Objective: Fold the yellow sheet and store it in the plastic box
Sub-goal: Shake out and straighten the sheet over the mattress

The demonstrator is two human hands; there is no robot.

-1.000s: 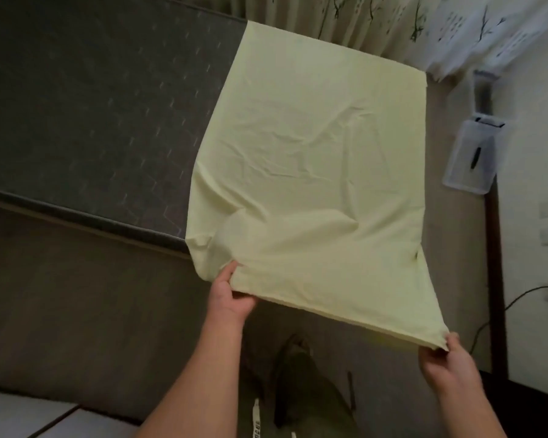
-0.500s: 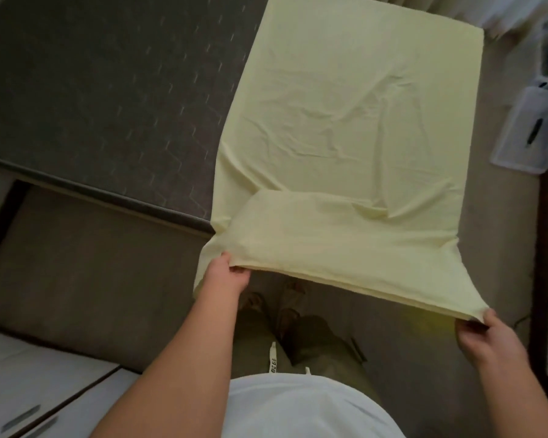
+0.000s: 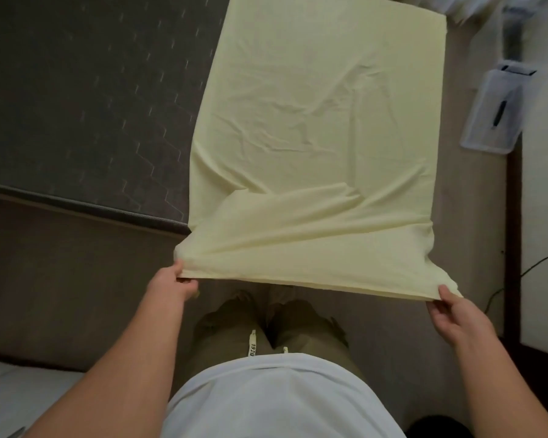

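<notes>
The pale yellow sheet (image 3: 323, 121) lies spread over the right part of a dark grey mattress (image 3: 86, 99), and its near end hangs off the mattress edge toward me. My left hand (image 3: 174, 284) pinches the near left corner. My right hand (image 3: 453, 311) pinches the near right corner, and the near hem is stretched taut between them, lifted off the bed. A clear plastic box (image 3: 495, 112) sits on the floor at the upper right, with a dark pen-like object inside.
A beige bed frame (image 3: 76, 279) runs under the mattress at the left. A dark vertical post (image 3: 513, 248) and a white wall with a black cable (image 3: 538, 260) stand at the right. My legs and feet (image 3: 266, 317) are below the sheet's hem.
Both hands have drawn the near hem back toward my body and pulled it tighter. The view has tilted further down, and my torso now fills the bottom.
</notes>
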